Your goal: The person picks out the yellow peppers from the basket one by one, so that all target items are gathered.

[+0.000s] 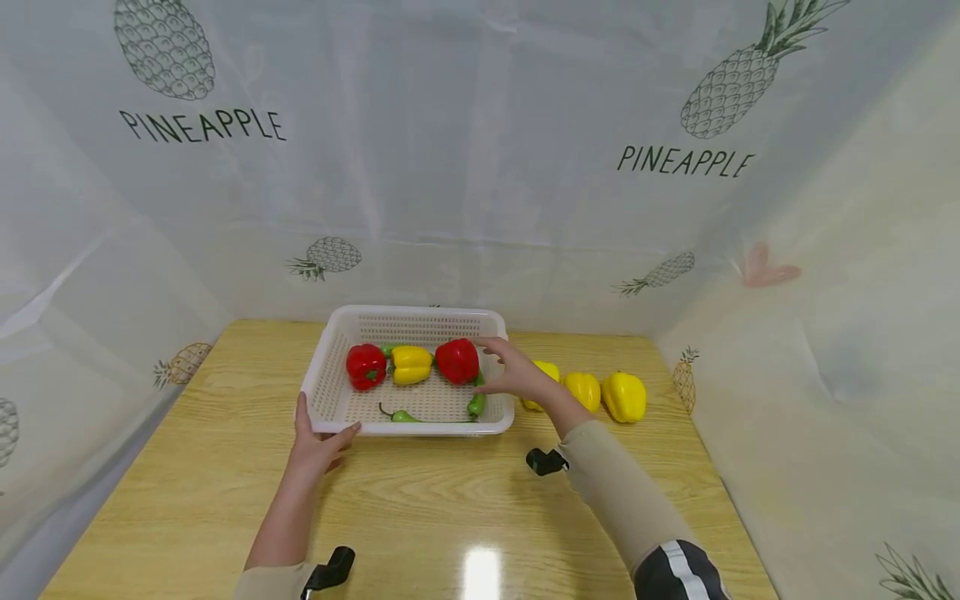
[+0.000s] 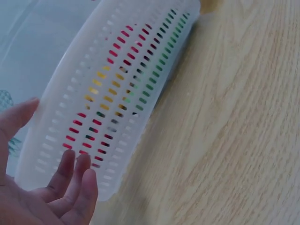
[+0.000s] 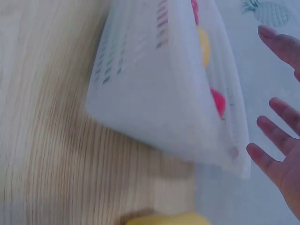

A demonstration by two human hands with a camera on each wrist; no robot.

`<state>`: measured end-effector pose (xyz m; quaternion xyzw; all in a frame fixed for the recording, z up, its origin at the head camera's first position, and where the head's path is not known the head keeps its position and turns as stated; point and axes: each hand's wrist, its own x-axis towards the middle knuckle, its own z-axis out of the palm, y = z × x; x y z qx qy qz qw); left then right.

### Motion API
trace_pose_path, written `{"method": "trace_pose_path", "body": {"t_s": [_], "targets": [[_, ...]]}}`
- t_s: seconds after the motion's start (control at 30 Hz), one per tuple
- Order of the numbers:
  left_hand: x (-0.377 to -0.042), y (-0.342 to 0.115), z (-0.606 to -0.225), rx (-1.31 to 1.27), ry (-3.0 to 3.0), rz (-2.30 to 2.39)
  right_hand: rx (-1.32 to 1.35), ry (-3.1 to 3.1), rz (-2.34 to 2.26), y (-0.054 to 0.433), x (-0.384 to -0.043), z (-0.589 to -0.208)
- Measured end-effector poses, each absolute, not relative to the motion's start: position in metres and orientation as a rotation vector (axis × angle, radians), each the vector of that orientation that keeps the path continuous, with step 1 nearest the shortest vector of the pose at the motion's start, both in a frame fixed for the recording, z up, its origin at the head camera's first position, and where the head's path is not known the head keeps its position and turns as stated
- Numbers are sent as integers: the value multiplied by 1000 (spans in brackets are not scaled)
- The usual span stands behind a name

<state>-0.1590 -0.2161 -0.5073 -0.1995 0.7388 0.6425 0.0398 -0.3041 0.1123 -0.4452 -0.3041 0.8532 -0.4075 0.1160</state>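
Right hand (image 1: 517, 372) is hovering, fingers apart and empty, by the right rim of a white basket (image 1: 420, 429); my left hand (image 1: 315, 446) is loosely spreading, not gripping, at its near-left corner. Basket's resting on the bench (image 1: 420, 492), mixed peppers (image 1: 412, 365) sitting inside.

Some bits we could not see well
The right hand (image 1: 519, 372) and wrist hid part of a yellow pepper (image 1: 549, 367), and the front rim of the white basket (image 1: 408, 429) hid part of a green pepper (image 1: 402, 416). At the left wrist, we saw the left hand (image 2: 54, 201) cut off. At the right wrist, the basket looked blurry and the bottom edge cut a yellow thing (image 3: 171, 220).
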Motion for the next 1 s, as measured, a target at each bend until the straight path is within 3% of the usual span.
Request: {"method": "trace_pose_path", "body": {"t_s": [1.0], "targets": [[-173, -284, -491, -210, 1919, 1910, -920, 2226, -1215, 37, -327, -453]]}}
